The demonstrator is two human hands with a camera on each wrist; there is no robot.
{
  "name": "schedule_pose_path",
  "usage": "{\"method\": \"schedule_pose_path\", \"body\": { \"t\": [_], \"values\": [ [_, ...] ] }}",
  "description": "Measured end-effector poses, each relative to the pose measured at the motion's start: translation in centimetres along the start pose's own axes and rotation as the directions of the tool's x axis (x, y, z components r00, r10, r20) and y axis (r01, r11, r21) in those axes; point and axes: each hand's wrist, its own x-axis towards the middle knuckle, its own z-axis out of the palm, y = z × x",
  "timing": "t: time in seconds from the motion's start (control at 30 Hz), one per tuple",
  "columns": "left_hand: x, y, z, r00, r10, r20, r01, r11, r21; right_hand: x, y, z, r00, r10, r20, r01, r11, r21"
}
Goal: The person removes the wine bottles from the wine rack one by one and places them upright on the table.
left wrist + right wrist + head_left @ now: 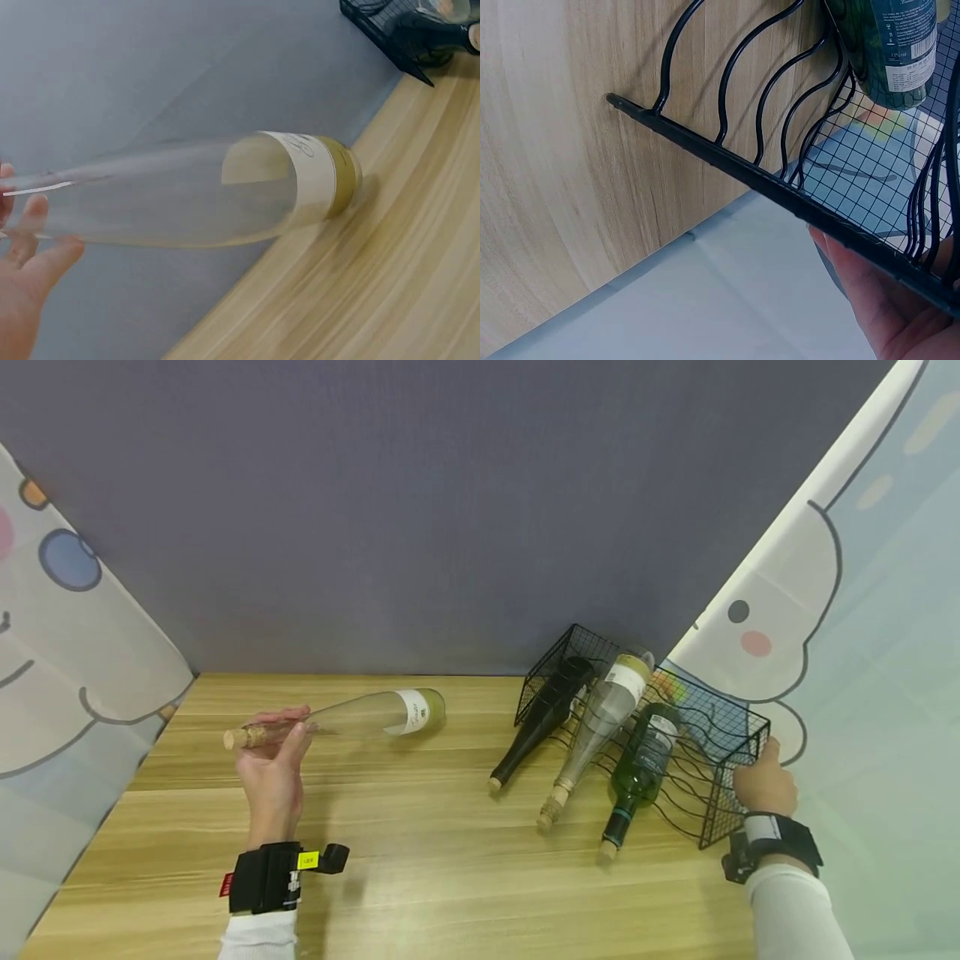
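My left hand (pixel 272 781) grips a clear glass bottle (pixel 358 715) by its neck, with the thumb on the near side. The bottle is tilted to nearly level, its cork (pixel 236 738) pointing left and its white-and-gold labelled base (pixel 337 176) to the right. Whether the base touches the table cannot be told. At the right end of a black wire wine rack (pixel 750 745), my right hand (pixel 765 783) holds the end frame; some fingers are hidden behind it in the right wrist view. A dark bottle (pixel 553 697), another clear bottle (pixel 606 710) and a green bottle (pixel 651 756) lie in the rack.
The wooden table (pixel 420 860) backs onto a grey wall (pixel 360 527). Cartoon-printed sheets (pixel 750 602) flank both sides. Corked necks of the racked bottles stick out over the rack's front toward me.
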Motion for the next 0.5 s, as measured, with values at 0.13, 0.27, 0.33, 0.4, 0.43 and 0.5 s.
{"method": "schedule_pose_path", "body": {
  "t": [0.13,0.27,0.33,0.4,0.43,0.5],
  "values": [
    [-0.1,-0.2,0.2,0.994,0.072,0.084,-0.081,0.991,0.106,0.0,0.2,0.1,1.000,-0.007,0.008,0.007,1.000,0.010],
    [-0.4,-0.3,1.0,0.980,0.130,0.151,-0.157,0.970,0.184,-0.1,0.1,-0.1,1.000,-0.009,0.005,0.009,1.000,0.010],
    [-0.6,-0.2,1.5,0.971,0.143,0.190,-0.185,0.956,0.227,-0.1,0.1,-0.1,1.000,-0.007,0.006,0.007,1.000,0.008],
    [-0.7,0.0,2.1,0.957,0.142,0.254,-0.216,0.931,0.295,-0.1,0.0,-0.1,1.000,-0.005,0.004,0.005,1.000,0.011],
    [-0.8,0.0,2.3,0.943,0.144,0.300,-0.246,0.909,0.337,-0.1,0.1,0.0,1.000,-0.005,0.003,0.005,1.000,0.012],
    [-0.9,0.0,2.9,0.909,0.145,0.390,-0.327,0.828,0.455,0.0,0.1,0.0,1.000,-0.005,-0.002,0.005,1.000,0.016]
  ]
}}
